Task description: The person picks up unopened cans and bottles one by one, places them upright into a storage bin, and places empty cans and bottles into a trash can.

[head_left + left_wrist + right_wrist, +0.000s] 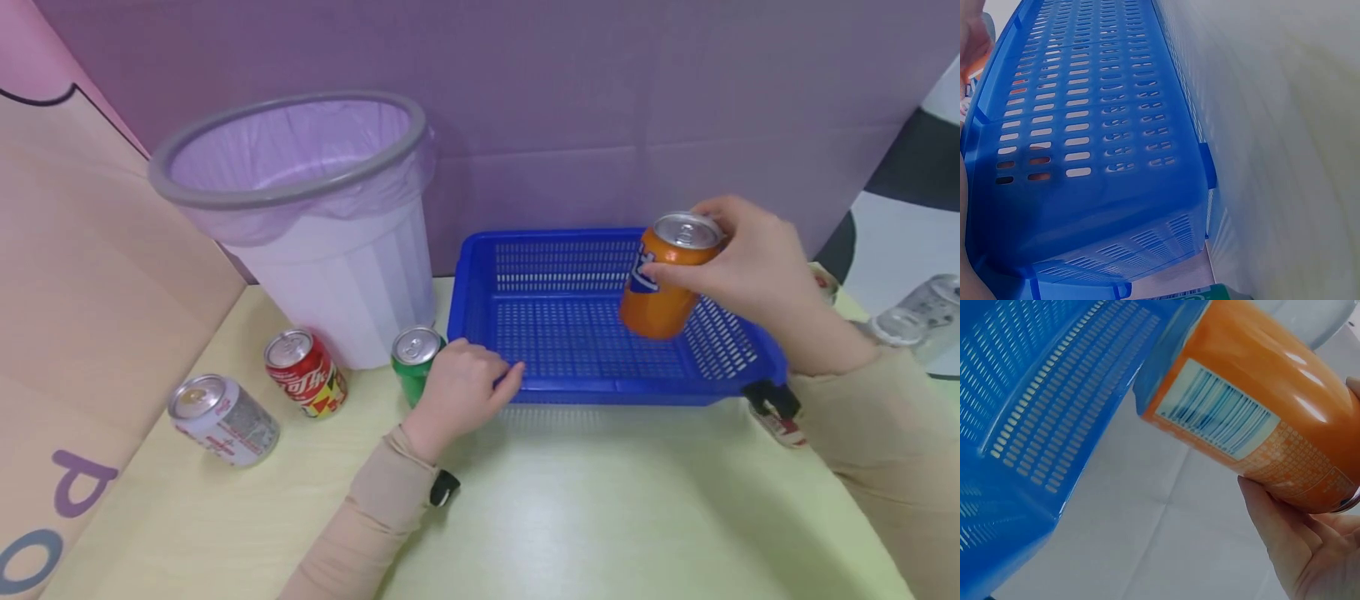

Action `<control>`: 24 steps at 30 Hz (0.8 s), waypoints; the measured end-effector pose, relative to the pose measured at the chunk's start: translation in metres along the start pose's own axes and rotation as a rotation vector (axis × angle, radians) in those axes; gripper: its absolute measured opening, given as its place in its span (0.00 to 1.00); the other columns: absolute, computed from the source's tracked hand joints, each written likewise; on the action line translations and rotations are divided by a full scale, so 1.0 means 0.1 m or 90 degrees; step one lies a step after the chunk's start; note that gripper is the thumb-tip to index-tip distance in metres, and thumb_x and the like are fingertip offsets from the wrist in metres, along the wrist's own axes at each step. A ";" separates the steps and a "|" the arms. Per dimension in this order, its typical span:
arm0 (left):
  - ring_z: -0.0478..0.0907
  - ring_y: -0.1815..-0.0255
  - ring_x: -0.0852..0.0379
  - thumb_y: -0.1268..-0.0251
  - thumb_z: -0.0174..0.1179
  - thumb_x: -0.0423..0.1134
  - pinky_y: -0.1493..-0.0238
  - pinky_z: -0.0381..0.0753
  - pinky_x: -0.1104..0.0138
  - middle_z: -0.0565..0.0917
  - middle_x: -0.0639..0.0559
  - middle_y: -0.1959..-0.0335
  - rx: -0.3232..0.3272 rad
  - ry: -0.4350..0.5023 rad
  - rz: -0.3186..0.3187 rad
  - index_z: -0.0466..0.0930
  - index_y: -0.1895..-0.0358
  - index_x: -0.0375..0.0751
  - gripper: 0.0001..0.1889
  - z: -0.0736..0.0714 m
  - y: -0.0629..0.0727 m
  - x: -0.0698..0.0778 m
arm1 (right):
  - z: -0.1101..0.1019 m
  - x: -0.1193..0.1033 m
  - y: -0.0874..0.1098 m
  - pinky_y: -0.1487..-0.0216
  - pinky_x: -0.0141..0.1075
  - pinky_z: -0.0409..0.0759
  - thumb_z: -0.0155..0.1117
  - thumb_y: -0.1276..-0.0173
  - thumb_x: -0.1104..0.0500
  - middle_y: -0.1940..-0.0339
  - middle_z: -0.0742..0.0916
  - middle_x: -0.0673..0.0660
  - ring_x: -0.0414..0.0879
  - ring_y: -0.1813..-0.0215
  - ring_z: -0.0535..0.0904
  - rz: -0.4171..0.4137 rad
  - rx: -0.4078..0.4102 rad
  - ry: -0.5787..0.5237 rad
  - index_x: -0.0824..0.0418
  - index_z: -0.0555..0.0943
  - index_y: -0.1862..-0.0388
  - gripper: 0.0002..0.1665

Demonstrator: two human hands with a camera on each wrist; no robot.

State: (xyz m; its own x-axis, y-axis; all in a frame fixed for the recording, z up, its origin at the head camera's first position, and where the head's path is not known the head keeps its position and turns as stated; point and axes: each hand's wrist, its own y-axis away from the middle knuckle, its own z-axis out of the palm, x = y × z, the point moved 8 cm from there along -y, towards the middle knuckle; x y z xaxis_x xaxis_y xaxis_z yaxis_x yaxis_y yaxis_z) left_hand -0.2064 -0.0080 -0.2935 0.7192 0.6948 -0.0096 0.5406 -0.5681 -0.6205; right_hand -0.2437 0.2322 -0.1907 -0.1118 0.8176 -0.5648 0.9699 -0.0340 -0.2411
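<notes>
An orange soda can [660, 292] is held by my right hand [750, 267], thumb on its near side and fingers behind its top. It leans slightly, over the right part of the blue plastic basket [600, 390]. In the right wrist view the can's barcode side faces the camera, with the basket wall beside it. My left hand [461, 387] grips the basket's front left corner, fingers curled at the rim and thumb pointing right along it. Just behind that hand stands a green can [412, 358], partly hidden by it.
A white bin [352, 275] with a liner and grey rim stands at the back left. Before it are a red can [306, 373] and a silver-white can [223, 421]. Partly hidden cans lie by my right sleeve, and clear plastic bottles [918, 312] are at the far right.
</notes>
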 end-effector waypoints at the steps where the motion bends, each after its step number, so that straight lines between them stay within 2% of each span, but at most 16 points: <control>1: 0.60 0.90 0.63 0.37 0.53 0.44 0.80 0.60 0.69 0.65 0.60 0.94 -0.002 0.000 -0.001 0.64 0.94 0.49 0.24 0.00 0.00 0.00 | 0.00 0.01 -0.03 0.51 0.60 0.75 0.71 0.48 0.38 0.45 0.77 0.70 0.66 0.49 0.75 0.006 -0.004 0.004 0.67 0.66 0.39 0.49; 6: 0.60 0.90 0.63 0.37 0.54 0.44 0.80 0.60 0.69 0.65 0.60 0.94 -0.001 -0.004 -0.003 0.64 0.94 0.49 0.24 -0.02 0.00 0.00 | 0.03 0.05 -0.17 0.50 0.60 0.75 0.70 0.49 0.36 0.44 0.76 0.71 0.66 0.48 0.74 0.027 -0.025 0.023 0.68 0.65 0.37 0.51; 13: 0.60 0.90 0.63 0.37 0.53 0.44 0.80 0.60 0.69 0.65 0.59 0.94 0.001 0.000 -0.001 0.64 0.94 0.49 0.24 -0.02 0.00 0.01 | 0.09 0.07 -0.33 0.51 0.59 0.74 0.69 0.48 0.36 0.46 0.77 0.72 0.65 0.49 0.74 0.024 -0.050 0.057 0.69 0.65 0.38 0.51; 24: 0.60 0.90 0.63 0.37 0.53 0.44 0.80 0.60 0.69 0.65 0.60 0.94 -0.007 0.002 -0.003 0.64 0.94 0.49 0.25 0.00 0.00 0.00 | 0.22 0.15 -0.50 0.56 0.56 0.76 0.71 0.48 0.42 0.50 0.78 0.74 0.65 0.55 0.76 0.000 -0.081 0.064 0.74 0.67 0.43 0.47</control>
State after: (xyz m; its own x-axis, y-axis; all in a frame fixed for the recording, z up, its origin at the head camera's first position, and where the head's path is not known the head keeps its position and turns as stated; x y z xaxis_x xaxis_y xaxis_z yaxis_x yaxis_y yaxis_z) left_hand -0.2064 -0.0076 -0.2934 0.7176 0.6964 -0.0037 0.5489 -0.5689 -0.6124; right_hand -0.2986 0.2333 -0.2049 -0.0963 0.8712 -0.4814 0.9902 0.0345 -0.1357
